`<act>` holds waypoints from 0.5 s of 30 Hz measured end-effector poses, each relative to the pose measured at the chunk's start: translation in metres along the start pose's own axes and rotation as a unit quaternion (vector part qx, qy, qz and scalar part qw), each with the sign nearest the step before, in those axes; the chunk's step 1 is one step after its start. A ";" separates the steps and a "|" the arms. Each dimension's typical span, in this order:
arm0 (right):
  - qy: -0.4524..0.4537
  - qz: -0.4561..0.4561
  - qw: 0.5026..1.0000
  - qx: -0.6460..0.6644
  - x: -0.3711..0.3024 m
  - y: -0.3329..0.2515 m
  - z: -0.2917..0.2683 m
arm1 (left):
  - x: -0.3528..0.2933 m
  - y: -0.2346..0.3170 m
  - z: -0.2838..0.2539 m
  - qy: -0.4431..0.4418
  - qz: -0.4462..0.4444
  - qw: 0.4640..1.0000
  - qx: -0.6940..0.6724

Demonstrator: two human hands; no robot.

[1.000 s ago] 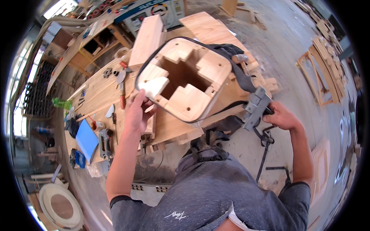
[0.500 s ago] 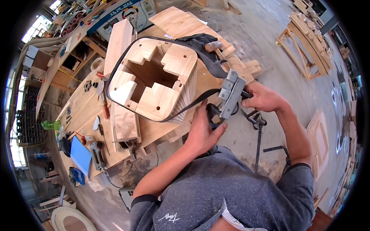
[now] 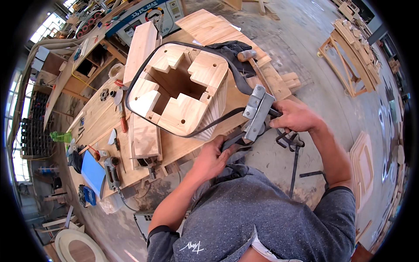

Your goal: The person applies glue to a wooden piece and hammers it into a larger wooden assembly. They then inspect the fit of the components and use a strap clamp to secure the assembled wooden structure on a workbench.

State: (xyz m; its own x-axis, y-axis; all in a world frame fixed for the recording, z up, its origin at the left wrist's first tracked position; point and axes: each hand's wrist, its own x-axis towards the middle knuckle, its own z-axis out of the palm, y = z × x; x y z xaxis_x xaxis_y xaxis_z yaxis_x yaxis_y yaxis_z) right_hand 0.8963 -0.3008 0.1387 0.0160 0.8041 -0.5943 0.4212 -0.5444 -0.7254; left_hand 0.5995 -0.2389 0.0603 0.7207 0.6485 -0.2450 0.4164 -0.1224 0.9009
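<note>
A square wooden post [image 3: 182, 114] with rounded corners and a stepped hollow in its end lies on the bench. A black strap [image 3: 131, 94] wraps around it and runs to the grey metal body of a strap clamp [image 3: 258, 112] at its right. My right hand [image 3: 294, 116] is closed around the dark handle at the clamp's far side. Left of the clamp, my left hand [image 3: 212, 156] pinches the strap's loose tail [image 3: 235, 139], drawn out toward my body.
A wooden mallet [image 3: 247, 55] rests on dark cloth behind the post. To the left on the bench [image 3: 94, 120] lie a nail gun [image 3: 112, 172], a blue sheet [image 3: 93, 174] and several hand tools. A wooden trestle [image 3: 345, 65] stands at the far right.
My left hand has moved left and down from beside the clamp, its fingers closing on the strap tail. My right hand keeps hold of the handle. The view has shifted slightly.
</note>
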 end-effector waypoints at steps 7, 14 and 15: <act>-0.031 -0.011 0.999 0.011 0.017 -0.013 0.016 | -0.043 -0.013 -0.041 0.028 -0.051 0.997 0.060; -0.069 -0.024 0.995 0.068 0.038 -0.022 0.032 | -0.084 -0.021 -0.086 0.050 -0.065 0.993 0.089; -0.071 -0.022 0.995 0.072 0.039 -0.025 0.033 | -0.087 -0.021 -0.092 0.049 -0.073 0.991 0.100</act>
State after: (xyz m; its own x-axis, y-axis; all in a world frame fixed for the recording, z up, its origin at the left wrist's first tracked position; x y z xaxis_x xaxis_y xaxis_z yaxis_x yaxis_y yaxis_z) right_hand 0.8562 -0.2641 0.1220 -0.1328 0.7921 -0.5958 0.2841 -0.5455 -0.7885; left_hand 0.4772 -0.2233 0.0956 0.5916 0.7393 -0.3216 0.6199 -0.1620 0.7678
